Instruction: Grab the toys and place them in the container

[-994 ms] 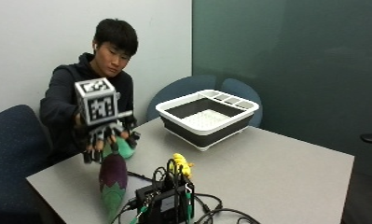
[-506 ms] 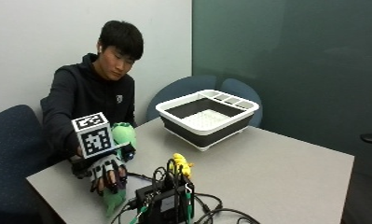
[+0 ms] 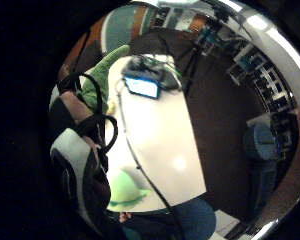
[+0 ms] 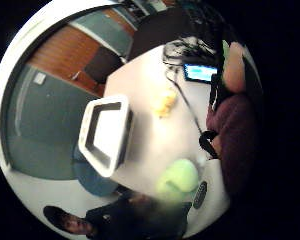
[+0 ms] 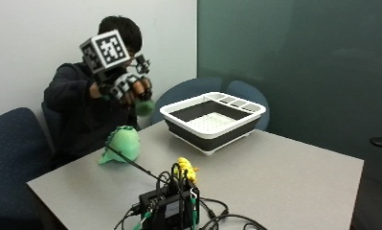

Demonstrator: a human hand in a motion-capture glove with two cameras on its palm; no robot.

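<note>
In the outside view my gloved right hand (image 5: 123, 86) is raised at the person's chest, well left of the container. Its fingers are curled round a purple toy with a green end (image 5: 144, 108); the purple body (image 4: 234, 134) sits close against the palm, and the green end (image 3: 104, 79) shows beside the fingers. A light green plush toy (image 5: 121, 144) lies on the white table (image 5: 286, 177) near the person. A small yellow toy (image 5: 185, 168) lies mid-table. The white container with a dark inside (image 5: 213, 120) stands at the table's far side with nothing visible in it.
A black device with a tangle of cables (image 5: 169, 207) sits at the table's near edge, beside the yellow toy. Blue chairs (image 5: 12, 158) stand around the table, two of them behind the container. The bare hand is not visible.
My hand dipped to the table near the green plush, then rose to chest height with the purple toy in it. The green plush, yellow toy and container have stayed put.
</note>
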